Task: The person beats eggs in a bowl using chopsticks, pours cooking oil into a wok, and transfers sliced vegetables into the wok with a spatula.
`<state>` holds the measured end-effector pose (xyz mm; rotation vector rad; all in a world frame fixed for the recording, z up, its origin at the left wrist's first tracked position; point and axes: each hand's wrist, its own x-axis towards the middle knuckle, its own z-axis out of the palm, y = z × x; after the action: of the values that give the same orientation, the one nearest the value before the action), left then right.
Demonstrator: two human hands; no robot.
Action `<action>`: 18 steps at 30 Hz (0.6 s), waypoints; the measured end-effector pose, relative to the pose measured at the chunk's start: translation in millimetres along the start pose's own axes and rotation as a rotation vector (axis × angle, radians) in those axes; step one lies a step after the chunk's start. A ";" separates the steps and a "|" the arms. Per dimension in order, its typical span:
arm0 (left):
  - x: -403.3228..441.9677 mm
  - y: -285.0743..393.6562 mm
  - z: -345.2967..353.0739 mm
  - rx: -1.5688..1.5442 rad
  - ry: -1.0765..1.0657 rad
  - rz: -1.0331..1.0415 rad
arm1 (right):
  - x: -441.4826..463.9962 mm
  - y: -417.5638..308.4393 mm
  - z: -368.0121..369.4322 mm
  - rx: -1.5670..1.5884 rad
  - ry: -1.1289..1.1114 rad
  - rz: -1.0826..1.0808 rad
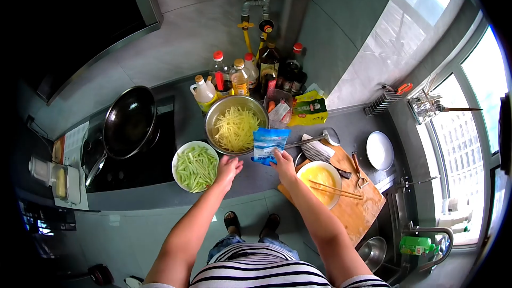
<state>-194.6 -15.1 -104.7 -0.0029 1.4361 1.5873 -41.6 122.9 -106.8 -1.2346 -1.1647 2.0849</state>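
My right hand (284, 164) grips the lower edge of a blue and white plastic packet (270, 145), probably a seasoning bag. The packet is at the right edge of a steel bowl (212, 113) of pale yellow shredded strips (236, 129), which look like potato. My left hand (229, 172) is just below that bowl, fingers apart with nothing visible in them. Next to it stands a white bowl (175, 173) of sliced green vegetable strips (195, 166). Under my right forearm, a bowl of beaten egg (316, 175) has chopsticks (336, 190) across it.
A black wok (128, 123) rests on the stove at left. Several sauce and oil bottles (241, 78) line the wall. At right are a wooden cutting board (358, 211), a cleaver (317, 152), a peeler (359, 171), a white plate (380, 150) and the sink (397, 218).
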 end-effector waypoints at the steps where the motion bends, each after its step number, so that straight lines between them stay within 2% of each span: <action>1: -5.4 -0.7 3.4 0.039 -0.042 -0.054 | 2.4 0.0 -4.1 -0.041 0.000 0.019; 4: -15.8 -3.7 17.3 0.185 -0.158 -0.113 | 9.3 -3.4 -15.6 -0.236 -0.044 0.077; 10: -17.6 -8.3 42.8 0.325 -0.253 -0.015 | 25.0 1.6 -34.1 -0.273 -0.010 -0.136; 13: -12.8 -19.5 48.7 0.353 -0.158 0.125 | 34.5 12.6 -50.1 -0.312 0.034 -0.270; 15: -13.5 -23.0 50.6 0.431 -0.097 0.102 | 33.4 17.3 -63.5 -0.392 0.072 -0.298; 18: -30.9 -21.1 63.0 0.499 -0.062 0.038 | 32.2 12.3 -74.3 -0.429 0.052 -0.212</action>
<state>-129.3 10.6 -84.0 0.3640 1.7538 1.2091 7.2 171.8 -150.9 -1.2689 -1.6977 1.6911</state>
